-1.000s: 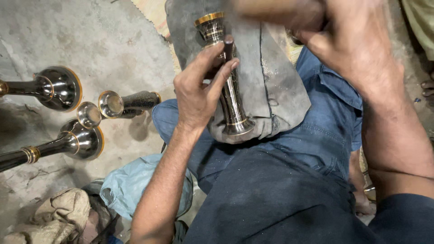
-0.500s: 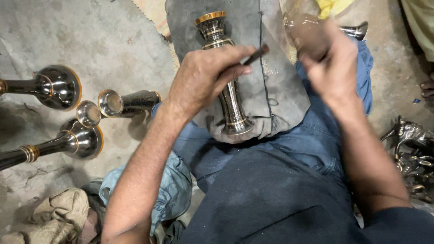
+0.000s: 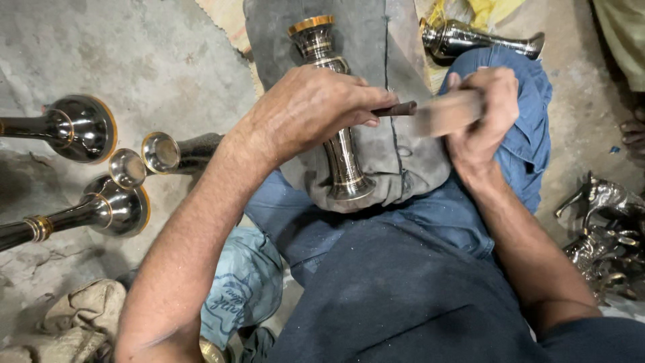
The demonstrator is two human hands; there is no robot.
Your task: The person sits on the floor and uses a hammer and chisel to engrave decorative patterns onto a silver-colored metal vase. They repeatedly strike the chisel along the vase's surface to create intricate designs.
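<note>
A dark metal vase with a brass rim lies lengthwise on a grey cloth draped over my lap. My left hand presses down on its middle and pinches a thin dark chisel, which points right. My right hand grips a wooden mallet; its blurred head meets the chisel's end just right of the vase.
Several dark metal vases lie on the concrete floor at left. Another shiny vase lies at the top right by yellow cloth. Metal figures sit at right. Rags lie at the lower left.
My right hand swung the mallet down from high up to the chisel's end. My left hand shifted from gripping the vase to holding the chisel across it.
</note>
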